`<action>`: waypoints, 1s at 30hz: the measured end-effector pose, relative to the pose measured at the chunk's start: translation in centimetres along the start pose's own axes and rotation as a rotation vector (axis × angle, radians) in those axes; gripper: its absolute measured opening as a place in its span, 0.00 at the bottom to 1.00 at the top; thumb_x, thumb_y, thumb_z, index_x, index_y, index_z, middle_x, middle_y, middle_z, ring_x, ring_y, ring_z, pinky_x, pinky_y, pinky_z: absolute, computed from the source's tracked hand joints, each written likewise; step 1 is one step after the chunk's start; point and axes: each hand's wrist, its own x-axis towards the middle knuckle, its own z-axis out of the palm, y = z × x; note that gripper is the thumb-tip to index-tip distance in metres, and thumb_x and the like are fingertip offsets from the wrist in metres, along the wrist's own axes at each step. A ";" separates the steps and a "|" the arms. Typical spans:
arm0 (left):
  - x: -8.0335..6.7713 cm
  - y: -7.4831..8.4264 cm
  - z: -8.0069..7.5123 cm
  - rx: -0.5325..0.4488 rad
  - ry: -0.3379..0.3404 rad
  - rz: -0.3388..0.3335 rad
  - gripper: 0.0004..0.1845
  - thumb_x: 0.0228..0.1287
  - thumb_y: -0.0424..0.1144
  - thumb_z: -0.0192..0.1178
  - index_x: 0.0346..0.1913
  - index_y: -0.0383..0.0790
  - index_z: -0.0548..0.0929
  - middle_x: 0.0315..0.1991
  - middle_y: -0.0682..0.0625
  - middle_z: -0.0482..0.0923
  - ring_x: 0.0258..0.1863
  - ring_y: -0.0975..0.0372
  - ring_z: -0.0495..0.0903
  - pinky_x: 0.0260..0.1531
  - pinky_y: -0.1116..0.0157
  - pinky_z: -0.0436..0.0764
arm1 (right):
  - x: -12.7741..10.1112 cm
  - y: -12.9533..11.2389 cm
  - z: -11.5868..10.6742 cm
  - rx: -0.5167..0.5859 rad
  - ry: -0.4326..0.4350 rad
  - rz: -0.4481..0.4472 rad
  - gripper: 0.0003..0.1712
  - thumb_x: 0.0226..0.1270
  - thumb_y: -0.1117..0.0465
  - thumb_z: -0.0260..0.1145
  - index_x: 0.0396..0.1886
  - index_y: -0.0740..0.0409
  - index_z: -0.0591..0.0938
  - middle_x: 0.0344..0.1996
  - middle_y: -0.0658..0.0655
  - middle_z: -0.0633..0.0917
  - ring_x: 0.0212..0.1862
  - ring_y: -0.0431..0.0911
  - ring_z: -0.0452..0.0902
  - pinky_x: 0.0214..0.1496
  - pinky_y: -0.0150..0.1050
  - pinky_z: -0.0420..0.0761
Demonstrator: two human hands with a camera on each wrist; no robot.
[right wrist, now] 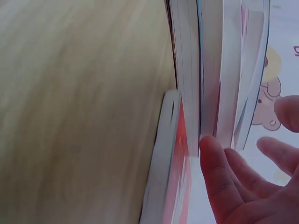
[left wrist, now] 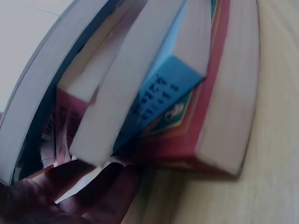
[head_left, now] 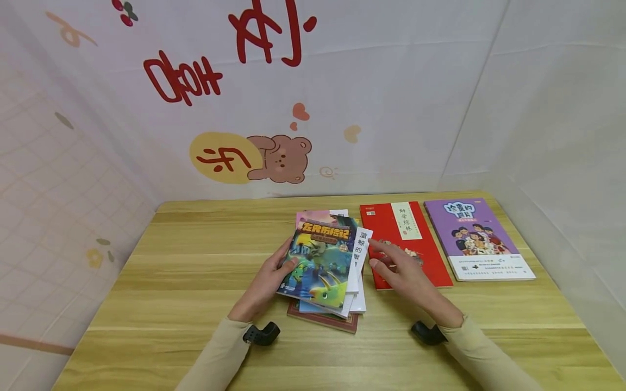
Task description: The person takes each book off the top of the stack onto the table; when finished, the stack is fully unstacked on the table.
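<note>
Glossy and dinosaur-covered, the top book (head_left: 323, 260) tilts up in the left hand's (head_left: 266, 282) grip; right hand (head_left: 403, 271) open.

Top book of the stack (head_left: 323, 260): dark blue-green cover, yellow title lettering, cartoon dinosaurs in green and yellow. White book (head_left: 360, 255) under it, black characters on the spine. Bottom book (head_left: 325, 320): dark red-brown edge. Red book (head_left: 405, 239): plain red with a white label strip. Purple book (head_left: 476, 233): purple cover, cartoon figures, white lower band. Table (head_left: 195, 260): pale wood grain. Backdrop (head_left: 279, 157): white, red lettering, brown bear, yellow circle.
</note>
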 end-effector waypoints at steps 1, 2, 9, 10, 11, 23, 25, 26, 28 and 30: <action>-0.1 0.0 -0.1 -0.001 0.000 0.001 0.34 0.83 0.46 0.51 0.85 0.55 0.51 0.64 0.40 0.79 0.45 0.56 0.86 0.50 0.62 0.80 | 0.1 -0.1 0.1 0.000 0.006 -0.001 0.33 0.75 0.58 0.68 0.77 0.53 0.71 0.67 0.62 0.77 0.58 0.57 0.80 0.54 0.52 0.85; -0.1 0.0 -0.2 0.000 0.001 0.002 0.34 0.83 0.45 0.51 0.85 0.54 0.51 0.64 0.40 0.79 0.45 0.56 0.86 0.49 0.62 0.80 | 0.2 -0.1 0.3 0.005 0.008 -0.002 0.34 0.75 0.58 0.68 0.77 0.53 0.71 0.67 0.62 0.77 0.57 0.57 0.80 0.54 0.52 0.84; -0.6 -0.1 -0.9 0.025 0.021 0.010 0.35 0.83 0.43 0.52 0.85 0.49 0.52 0.67 0.37 0.76 0.47 0.56 0.86 0.48 0.63 0.81 | 0.7 -0.3 1.2 -0.028 -0.019 0.000 0.34 0.77 0.52 0.66 0.78 0.53 0.69 0.63 0.63 0.77 0.55 0.54 0.80 0.51 0.45 0.86; -0.7 -0.2 -1.0 0.025 0.023 0.010 0.35 0.83 0.43 0.52 0.85 0.49 0.51 0.68 0.37 0.76 0.47 0.56 0.86 0.48 0.63 0.81 | 0.8 -0.4 1.3 -0.032 -0.021 0.000 0.34 0.77 0.52 0.66 0.78 0.53 0.70 0.62 0.63 0.77 0.54 0.54 0.80 0.49 0.44 0.86; -0.8 -0.2 -1.1 0.023 0.026 0.008 0.35 0.83 0.43 0.52 0.85 0.49 0.52 0.68 0.36 0.75 0.47 0.55 0.86 0.48 0.63 0.81 | 0.9 -0.5 1.4 -0.037 -0.023 -0.001 0.34 0.77 0.51 0.65 0.78 0.54 0.70 0.61 0.63 0.77 0.54 0.54 0.79 0.49 0.43 0.85; -2.5 -0.3 -2.8 -0.034 0.088 -0.023 0.33 0.83 0.42 0.53 0.84 0.55 0.55 0.69 0.38 0.74 0.44 0.58 0.84 0.42 0.64 0.82 | 1.3 -0.9 2.3 -0.105 -0.114 -0.016 0.41 0.73 0.42 0.66 0.81 0.49 0.67 0.34 0.48 0.75 0.40 0.44 0.71 0.36 0.37 0.72; -2.8 -0.3 -3.1 -0.048 0.098 -0.021 0.33 0.83 0.41 0.52 0.84 0.55 0.55 0.71 0.38 0.72 0.45 0.58 0.83 0.43 0.65 0.82 | 1.3 -1.0 2.3 -0.090 -0.119 -0.008 0.42 0.73 0.42 0.67 0.81 0.49 0.66 0.35 0.48 0.76 0.40 0.45 0.71 0.35 0.37 0.73; -2.9 -0.4 -3.3 -0.053 0.102 -0.018 0.34 0.83 0.41 0.52 0.84 0.55 0.54 0.72 0.39 0.70 0.46 0.58 0.83 0.43 0.65 0.82 | 1.3 -1.0 2.3 -0.088 -0.120 -0.006 0.42 0.73 0.42 0.67 0.81 0.48 0.66 0.36 0.49 0.76 0.40 0.45 0.71 0.35 0.36 0.73; -3.1 -0.5 -3.6 -0.069 0.107 -0.015 0.34 0.83 0.40 0.52 0.84 0.57 0.54 0.73 0.39 0.69 0.48 0.59 0.83 0.44 0.64 0.83 | 1.3 -1.0 2.3 -0.082 -0.120 -0.006 0.42 0.73 0.43 0.67 0.81 0.48 0.65 0.36 0.49 0.76 0.41 0.45 0.72 0.35 0.36 0.73; -3.2 -0.6 -3.9 -0.085 0.112 -0.011 0.34 0.83 0.39 0.52 0.84 0.59 0.54 0.72 0.37 0.69 0.48 0.58 0.84 0.44 0.63 0.84 | 1.3 -1.0 2.2 -0.090 -0.120 -0.011 0.42 0.72 0.43 0.67 0.82 0.47 0.65 0.37 0.49 0.76 0.42 0.45 0.71 0.36 0.36 0.73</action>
